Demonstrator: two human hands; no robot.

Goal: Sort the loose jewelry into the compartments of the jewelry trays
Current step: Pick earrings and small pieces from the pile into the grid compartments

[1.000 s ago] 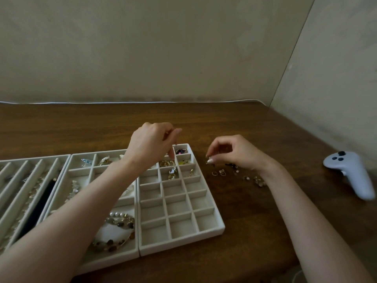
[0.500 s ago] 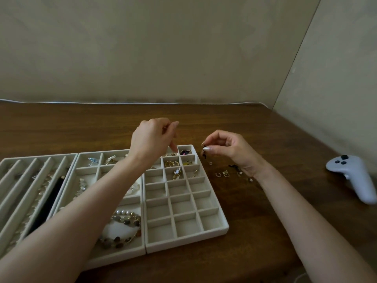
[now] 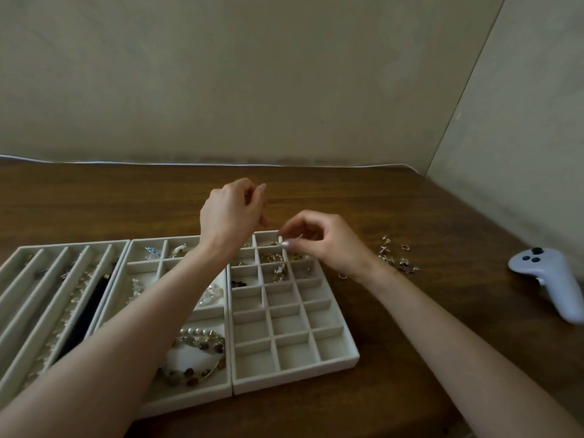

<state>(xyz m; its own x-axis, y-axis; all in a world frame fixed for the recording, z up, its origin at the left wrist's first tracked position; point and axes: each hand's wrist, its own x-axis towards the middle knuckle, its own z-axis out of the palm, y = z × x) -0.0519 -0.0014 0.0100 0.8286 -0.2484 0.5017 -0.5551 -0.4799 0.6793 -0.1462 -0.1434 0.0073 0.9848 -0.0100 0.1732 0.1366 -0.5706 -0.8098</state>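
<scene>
Three cream jewelry trays lie side by side on the wooden table. The small-grid tray on the right has earrings and small pieces in its far compartments. My right hand hovers over that tray's far right corner, thumb and forefinger pinching a tiny piece that is hard to make out. My left hand is raised above the tray's far edge with fingers loosely curled and nothing visible in them. A loose jewelry pile of rings and earrings lies on the table right of the tray.
The middle tray holds a beaded bracelet and crystal pieces. The long-slot tray at the left holds chains. A white controller lies at the far right. Walls close off the back and right.
My right hand lifted a small piece from the loose pile and carried it left over the grid tray's far right corner. My left hand rose slightly and backed off the compartments.
</scene>
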